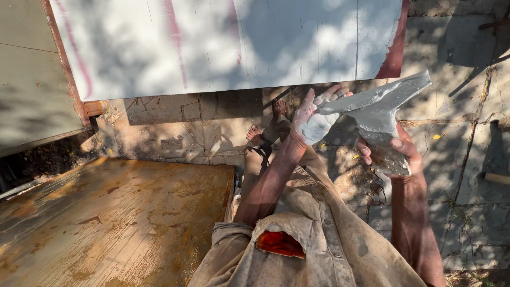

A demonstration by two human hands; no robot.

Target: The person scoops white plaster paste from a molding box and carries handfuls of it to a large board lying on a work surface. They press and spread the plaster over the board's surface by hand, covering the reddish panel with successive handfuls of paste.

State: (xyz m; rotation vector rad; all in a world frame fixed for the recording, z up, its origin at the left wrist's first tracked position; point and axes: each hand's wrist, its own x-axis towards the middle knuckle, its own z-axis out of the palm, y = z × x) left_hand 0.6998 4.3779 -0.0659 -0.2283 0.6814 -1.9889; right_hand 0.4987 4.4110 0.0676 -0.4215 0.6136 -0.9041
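Note:
My right hand grips the handle end of a wide putty knife whose blade is thickly coated in grey filler. My left hand, palm up and smeared with the same grey paste, presses against the left edge of the blade with fingers spread. Both hands are held up in front of a white-coated panel with a reddish rim. My bare feet show on the ground below the hands.
A rusty brown metal sheet lies at lower left. Cracked stone paving spreads to the right, with a wooden handle at the right edge. A grey panel stands at far left.

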